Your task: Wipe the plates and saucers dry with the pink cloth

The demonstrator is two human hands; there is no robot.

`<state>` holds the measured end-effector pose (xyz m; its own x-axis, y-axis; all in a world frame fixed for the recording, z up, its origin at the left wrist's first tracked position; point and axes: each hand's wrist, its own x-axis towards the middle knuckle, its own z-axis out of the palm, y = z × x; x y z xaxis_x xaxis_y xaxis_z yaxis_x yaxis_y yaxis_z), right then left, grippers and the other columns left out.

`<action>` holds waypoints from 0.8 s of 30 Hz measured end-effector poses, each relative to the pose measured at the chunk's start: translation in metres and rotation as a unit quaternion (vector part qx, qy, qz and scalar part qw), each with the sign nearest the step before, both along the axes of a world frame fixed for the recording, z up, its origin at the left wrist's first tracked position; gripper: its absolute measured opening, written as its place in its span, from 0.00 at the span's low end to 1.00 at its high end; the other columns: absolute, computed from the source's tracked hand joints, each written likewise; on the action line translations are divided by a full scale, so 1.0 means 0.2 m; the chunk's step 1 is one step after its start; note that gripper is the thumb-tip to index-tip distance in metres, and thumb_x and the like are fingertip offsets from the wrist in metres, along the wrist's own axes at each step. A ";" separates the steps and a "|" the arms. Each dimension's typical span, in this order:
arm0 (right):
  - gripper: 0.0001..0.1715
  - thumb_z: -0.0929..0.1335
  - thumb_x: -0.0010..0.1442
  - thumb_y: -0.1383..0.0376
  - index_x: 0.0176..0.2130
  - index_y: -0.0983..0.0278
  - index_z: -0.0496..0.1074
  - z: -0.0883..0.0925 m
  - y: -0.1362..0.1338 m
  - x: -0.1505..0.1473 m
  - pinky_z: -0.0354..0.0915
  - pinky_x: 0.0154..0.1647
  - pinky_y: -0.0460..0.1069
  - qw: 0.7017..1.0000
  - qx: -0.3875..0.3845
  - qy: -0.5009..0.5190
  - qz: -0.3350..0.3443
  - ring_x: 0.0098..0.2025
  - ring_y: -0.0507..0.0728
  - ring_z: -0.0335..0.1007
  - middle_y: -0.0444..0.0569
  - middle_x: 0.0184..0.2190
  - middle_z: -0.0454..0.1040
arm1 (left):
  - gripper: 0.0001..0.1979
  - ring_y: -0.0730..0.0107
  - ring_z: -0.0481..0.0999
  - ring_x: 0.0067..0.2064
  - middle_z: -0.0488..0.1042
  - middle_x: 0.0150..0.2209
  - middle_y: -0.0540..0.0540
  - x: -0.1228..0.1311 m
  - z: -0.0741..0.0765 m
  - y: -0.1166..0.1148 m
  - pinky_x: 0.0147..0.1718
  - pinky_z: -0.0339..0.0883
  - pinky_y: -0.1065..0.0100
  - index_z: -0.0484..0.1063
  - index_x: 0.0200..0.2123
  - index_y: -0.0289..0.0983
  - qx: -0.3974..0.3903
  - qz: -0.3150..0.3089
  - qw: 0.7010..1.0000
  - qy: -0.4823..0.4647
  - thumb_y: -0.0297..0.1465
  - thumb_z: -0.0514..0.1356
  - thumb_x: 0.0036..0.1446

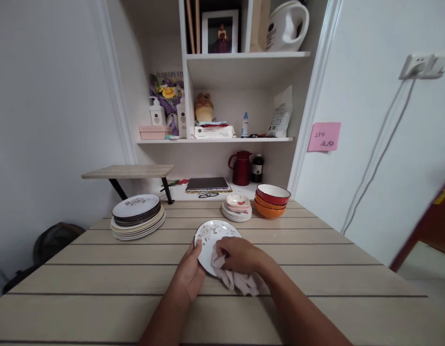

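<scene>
My left hand (pixel 191 270) grips the left edge of a white plate (pixel 207 244) with a dark rim and a brown flower pattern. The thumb lies on the plate's upper face, and the other fingers are hidden beneath it. In my right hand (pixel 239 253) a pale pinkish cloth (pixel 237 280) is bunched, pressed against the plate's right half. The cloth's loose end hangs over the plate's near right edge. The plate is tilted slightly toward me above the slatted wooden table (pixel 143 281).
A tall stack of plates (pixel 138 218) stands at the left, beside a small raised shelf (pixel 129 171). Small plates (pixel 237 215) with a little dish (pixel 237 202) on top and nested red and orange bowls (pixel 271 202) stand at the back right. Behind are a laptop (pixel 207 183) and red jug (pixel 241 168).
</scene>
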<state>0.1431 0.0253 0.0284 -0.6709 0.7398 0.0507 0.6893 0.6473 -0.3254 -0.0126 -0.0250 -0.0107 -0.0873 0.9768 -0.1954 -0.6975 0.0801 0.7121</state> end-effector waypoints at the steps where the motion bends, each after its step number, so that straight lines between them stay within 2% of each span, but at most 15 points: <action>1: 0.13 0.69 0.47 0.66 0.37 0.60 0.71 -0.01 -0.01 -0.03 0.54 0.33 0.47 0.999 0.005 0.030 0.027 0.39 0.57 0.66 0.47 0.38 0.73 | 0.19 0.61 0.80 0.44 0.79 0.45 0.37 0.00 0.00 0.00 0.49 0.70 0.61 0.69 0.53 0.33 0.004 -0.004 1.000 -0.004 0.31 0.60 0.58; 3: 0.13 0.67 0.50 0.70 0.38 0.61 0.70 -0.04 0.00 -0.10 0.55 0.36 0.47 0.994 0.031 0.099 0.031 0.40 0.56 0.65 0.48 0.41 0.71 | 0.19 0.60 0.79 0.46 0.79 0.45 0.37 0.00 0.01 0.00 0.51 0.69 0.60 0.70 0.53 0.32 0.010 -0.019 1.000 -0.016 0.33 0.59 0.60; 7: 0.15 0.64 0.53 0.74 0.40 0.61 0.70 -0.07 0.07 -0.17 0.56 0.42 0.48 0.981 0.091 0.167 -0.029 0.43 0.55 0.64 0.49 0.43 0.69 | 0.19 0.60 0.77 0.48 0.78 0.46 0.36 0.01 0.02 -0.01 0.52 0.67 0.61 0.70 0.53 0.32 -0.003 -0.030 0.999 -0.015 0.36 0.55 0.62; 10: 0.15 0.64 0.55 0.73 0.41 0.61 0.71 -0.06 0.16 -0.13 0.55 0.44 0.50 0.981 0.110 0.127 -0.098 0.47 0.58 0.63 0.51 0.44 0.70 | 0.19 0.61 0.78 0.47 0.79 0.46 0.37 0.01 0.03 -0.01 0.51 0.68 0.62 0.71 0.52 0.32 -0.021 -0.025 0.999 0.009 0.36 0.56 0.62; 13: 0.17 0.63 0.57 0.71 0.45 0.60 0.71 -0.03 0.19 -0.03 0.55 0.43 0.51 0.977 0.097 0.057 -0.182 0.49 0.61 0.63 0.53 0.47 0.70 | 0.19 0.61 0.78 0.46 0.79 0.46 0.37 0.01 0.03 -0.01 0.50 0.69 0.62 0.71 0.51 0.32 -0.035 -0.018 0.999 0.021 0.36 0.55 0.62; 16: 0.17 0.64 0.54 0.71 0.44 0.61 0.72 -0.02 0.17 0.07 0.55 0.37 0.51 0.976 0.067 0.012 -0.209 0.45 0.62 0.67 0.56 0.45 0.71 | 0.20 0.59 0.78 0.47 0.78 0.46 0.35 0.01 0.03 -0.01 0.51 0.69 0.61 0.70 0.53 0.31 -0.044 -0.024 0.999 0.011 0.37 0.56 0.62; 20: 0.12 0.69 0.48 0.67 0.36 0.60 0.74 0.00 0.08 0.12 0.53 0.31 0.49 0.988 0.025 -0.026 -0.153 0.36 0.60 0.69 0.51 0.36 0.74 | 0.22 0.55 0.78 0.48 0.78 0.47 0.34 0.00 0.03 -0.01 0.51 0.69 0.58 0.69 0.54 0.31 -0.050 -0.032 0.998 -0.027 0.36 0.57 0.60; 24: 0.13 0.70 0.46 0.65 0.35 0.59 0.72 -0.01 0.01 0.03 0.53 0.31 0.47 1.000 -0.010 0.007 0.029 0.36 0.57 0.66 0.46 0.35 0.74 | 0.21 0.56 0.78 0.48 0.78 0.47 0.33 0.00 0.02 -0.01 0.51 0.69 0.59 0.69 0.53 0.29 -0.029 -0.033 0.998 -0.046 0.35 0.57 0.61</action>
